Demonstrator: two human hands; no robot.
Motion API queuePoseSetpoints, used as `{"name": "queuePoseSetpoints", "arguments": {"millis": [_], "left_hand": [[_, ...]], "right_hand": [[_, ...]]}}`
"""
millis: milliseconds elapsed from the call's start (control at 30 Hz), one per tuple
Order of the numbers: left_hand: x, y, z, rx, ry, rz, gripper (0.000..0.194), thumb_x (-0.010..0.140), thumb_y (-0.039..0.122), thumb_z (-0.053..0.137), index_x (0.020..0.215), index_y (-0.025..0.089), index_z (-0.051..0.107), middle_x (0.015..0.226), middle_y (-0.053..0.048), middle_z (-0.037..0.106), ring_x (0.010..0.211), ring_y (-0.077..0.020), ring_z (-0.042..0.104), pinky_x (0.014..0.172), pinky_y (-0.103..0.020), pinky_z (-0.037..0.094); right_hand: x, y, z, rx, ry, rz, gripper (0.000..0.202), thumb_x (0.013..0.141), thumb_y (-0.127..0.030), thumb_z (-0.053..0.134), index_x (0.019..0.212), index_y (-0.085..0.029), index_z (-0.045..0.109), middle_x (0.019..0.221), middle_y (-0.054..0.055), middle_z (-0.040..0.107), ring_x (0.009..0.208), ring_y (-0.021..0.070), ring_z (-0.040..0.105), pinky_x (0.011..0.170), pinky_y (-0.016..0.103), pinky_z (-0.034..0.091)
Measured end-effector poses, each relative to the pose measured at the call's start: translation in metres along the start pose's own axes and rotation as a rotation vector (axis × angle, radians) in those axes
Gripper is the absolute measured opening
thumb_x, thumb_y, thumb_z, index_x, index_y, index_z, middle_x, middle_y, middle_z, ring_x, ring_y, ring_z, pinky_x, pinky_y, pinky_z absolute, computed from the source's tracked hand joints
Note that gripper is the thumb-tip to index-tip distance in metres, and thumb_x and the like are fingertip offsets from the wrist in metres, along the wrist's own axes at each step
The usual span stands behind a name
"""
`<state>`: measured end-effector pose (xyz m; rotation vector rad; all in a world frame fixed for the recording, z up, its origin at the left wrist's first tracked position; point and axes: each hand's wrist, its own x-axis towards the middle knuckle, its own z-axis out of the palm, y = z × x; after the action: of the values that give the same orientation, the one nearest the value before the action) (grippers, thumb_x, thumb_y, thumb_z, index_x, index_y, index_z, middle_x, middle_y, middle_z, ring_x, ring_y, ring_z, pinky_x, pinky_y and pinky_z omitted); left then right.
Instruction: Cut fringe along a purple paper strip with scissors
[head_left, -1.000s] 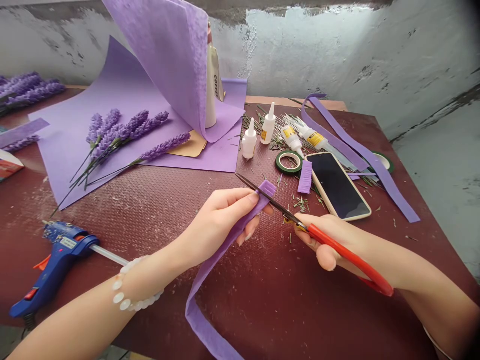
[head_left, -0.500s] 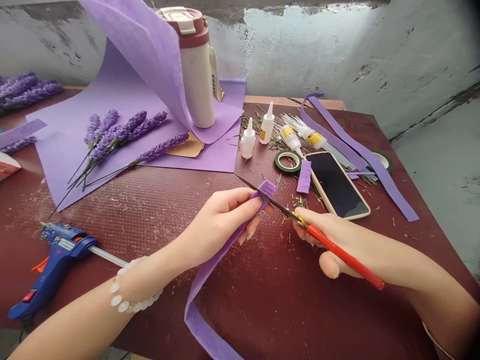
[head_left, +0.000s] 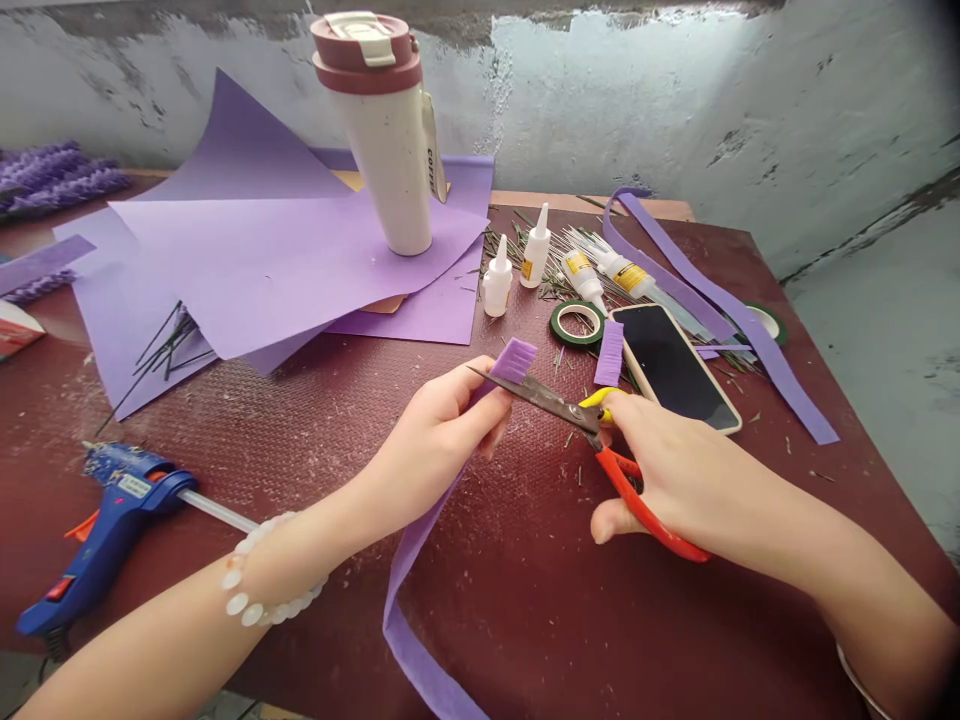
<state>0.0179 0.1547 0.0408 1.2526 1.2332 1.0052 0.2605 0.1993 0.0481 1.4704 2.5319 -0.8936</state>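
Left hand (head_left: 442, 420) pinched purple strip (head_left: 414, 545) near its fringed end, above counter (head_left: 525, 600). Right hand (head_left: 682, 460) gripped red-handled scissors (head_left: 549, 400), blades across strip. Tape roll (head_left: 576, 341), phone (head_left: 675, 365) lay beyond; glue gun (head_left: 124, 510) far left.

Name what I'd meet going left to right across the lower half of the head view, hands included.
Blue glue gun, white bead bracelet, left hand, scissors, right hand.

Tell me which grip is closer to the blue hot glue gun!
Left. The left grip, on the purple strip, is to the right of the hot glue gun; the right grip, on the scissors, is farther right.
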Motion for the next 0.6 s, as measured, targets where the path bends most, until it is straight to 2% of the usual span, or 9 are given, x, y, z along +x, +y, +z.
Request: {"name": "queuePoseSetpoints", "arguments": {"millis": [100, 200, 433, 500, 600], "left_hand": [[0.0, 0.001, 0.001, 0.007, -0.032, -0.028, 0.028, 0.102, 0.031, 0.059, 0.077, 0.021, 0.052, 0.063, 0.006, 0.052, 0.06, -0.0106, 0.048, 0.064, -0.025, 0.041], [-0.001, 0.0, 0.0, -0.008, -0.074, -0.051, 0.028, 0.101, 0.034, 0.061, 0.077, 0.021, 0.052, 0.062, 0.006, 0.051, 0.058, -0.0103, 0.048, 0.061, -0.025, 0.04], [-0.003, 0.001, -0.001, -0.063, -0.083, -0.022, 0.033, 0.101, 0.037, 0.064, 0.075, 0.02, 0.052, 0.062, 0.006, 0.053, 0.057, -0.0094, 0.047, 0.06, -0.024, 0.04], [-0.002, 0.002, -0.001, -0.069, -0.07, -0.016, 0.034, 0.101, 0.036, 0.065, 0.074, 0.02, 0.052, 0.061, 0.006, 0.052, 0.056, -0.0092, 0.046, 0.059, -0.024, 0.039], [-0.002, 0.003, -0.002, -0.076, -0.069, -0.021, 0.034, 0.1, 0.035, 0.068, 0.073, 0.02, 0.053, 0.06, 0.006, 0.051, 0.055, -0.0093, 0.045, 0.057, -0.024, 0.036]], "right_hand": [[-0.001, 0.004, 0.004, -0.035, 0.102, -0.088, 0.068, 0.071, -0.081, 0.08, 0.101, -0.027, 0.052, 0.098, 0.006, 0.063, 0.078, 0.0291, 0.062, 0.061, 0.038, 0.048], [-0.001, 0.007, 0.008, -0.042, 0.131, -0.149, 0.068, 0.076, -0.085, 0.074, 0.104, -0.026, 0.053, 0.101, 0.009, 0.063, 0.083, 0.0314, 0.063, 0.061, 0.039, 0.049], [0.004, 0.009, 0.011, -0.063, 0.22, -0.249, 0.061, 0.081, -0.077, 0.073, 0.105, -0.025, 0.051, 0.104, 0.009, 0.064, 0.083, 0.03, 0.063, 0.06, 0.037, 0.045], [0.006, 0.009, 0.01, -0.036, 0.208, -0.242, 0.058, 0.08, -0.073, 0.077, 0.102, -0.026, 0.05, 0.099, 0.006, 0.064, 0.076, 0.0271, 0.063, 0.059, 0.035, 0.043], [0.007, 0.007, 0.006, 0.026, 0.088, -0.172, 0.054, 0.076, -0.063, 0.084, 0.094, -0.029, 0.045, 0.078, -0.003, 0.06, 0.065, 0.0231, 0.059, 0.056, 0.033, 0.04]]}}
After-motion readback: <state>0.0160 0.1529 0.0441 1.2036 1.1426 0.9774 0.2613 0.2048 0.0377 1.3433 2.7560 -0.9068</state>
